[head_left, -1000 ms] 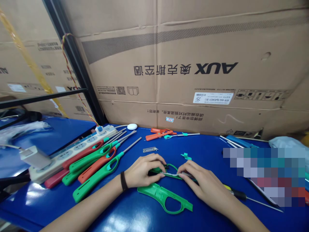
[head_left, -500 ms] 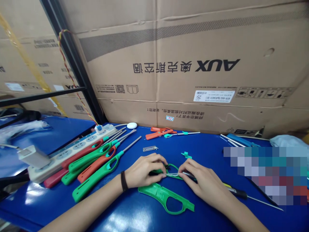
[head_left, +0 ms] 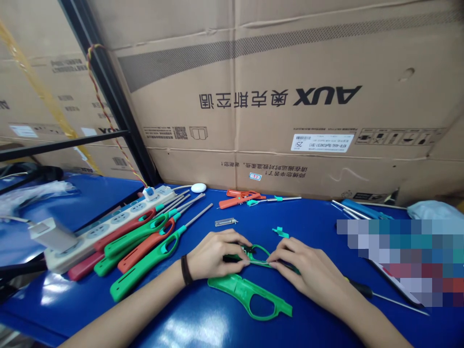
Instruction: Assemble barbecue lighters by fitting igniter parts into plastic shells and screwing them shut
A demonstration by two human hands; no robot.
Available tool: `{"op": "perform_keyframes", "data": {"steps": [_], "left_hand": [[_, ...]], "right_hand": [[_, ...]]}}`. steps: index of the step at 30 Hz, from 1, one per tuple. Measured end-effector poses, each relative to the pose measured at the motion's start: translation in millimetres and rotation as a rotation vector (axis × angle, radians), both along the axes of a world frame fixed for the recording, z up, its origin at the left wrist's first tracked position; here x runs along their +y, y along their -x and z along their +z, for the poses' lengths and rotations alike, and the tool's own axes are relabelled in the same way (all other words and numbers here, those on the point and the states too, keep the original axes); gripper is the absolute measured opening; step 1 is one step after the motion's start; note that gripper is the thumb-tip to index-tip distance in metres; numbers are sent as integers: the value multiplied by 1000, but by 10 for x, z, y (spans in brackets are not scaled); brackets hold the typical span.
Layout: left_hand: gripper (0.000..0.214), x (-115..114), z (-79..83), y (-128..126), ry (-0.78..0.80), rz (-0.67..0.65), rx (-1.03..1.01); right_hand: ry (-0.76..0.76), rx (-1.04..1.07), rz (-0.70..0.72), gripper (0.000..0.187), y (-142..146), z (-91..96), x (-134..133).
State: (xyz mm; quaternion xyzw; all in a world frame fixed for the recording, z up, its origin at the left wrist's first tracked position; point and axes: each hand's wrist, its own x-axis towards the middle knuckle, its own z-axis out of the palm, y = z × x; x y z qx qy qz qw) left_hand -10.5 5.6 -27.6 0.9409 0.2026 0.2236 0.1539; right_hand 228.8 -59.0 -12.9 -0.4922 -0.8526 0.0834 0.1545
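Note:
My left hand (head_left: 213, 253) and my right hand (head_left: 306, 273) meet at mid-table over an opened green lighter shell (head_left: 259, 253) that lies flat on the blue table (head_left: 308, 227). Both hands have their fingers curled and pinched on this shell; my left holds its near end, my right presses its right side. A second green lighter half (head_left: 252, 296) lies loose just in front of my hands. A screwdriver (head_left: 366, 291) runs out to the right from under my right wrist.
Several green and red long-nosed lighters (head_left: 145, 246) lie at the left beside a white power strip (head_left: 108, 224). A small metal part (head_left: 225, 223), a teal clip (head_left: 280, 232) and an orange lighter (head_left: 241, 199) lie farther back. Large cardboard boxes (head_left: 290, 106) wall the rear.
My right hand's fingers have slid a little left and closed tighter on the green shell; the thin pale strip seen between the hands earlier is now covered. The view has barely shifted.

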Motion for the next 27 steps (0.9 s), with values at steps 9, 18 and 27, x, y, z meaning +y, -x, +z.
{"op": "perform_keyframes", "data": {"steps": [9,18,27], "left_hand": [[16,-3,-28,-21,-28,8,-66],[14,46,-15,13,23,10,-50],[12,75,-13,7,60,18,-62]], "right_hand": [[145,89,-134,20,-191,84,-15],[282,82,-162,8,-239,101,-35],[243,129,-155,5,-226,35,-3]]}}
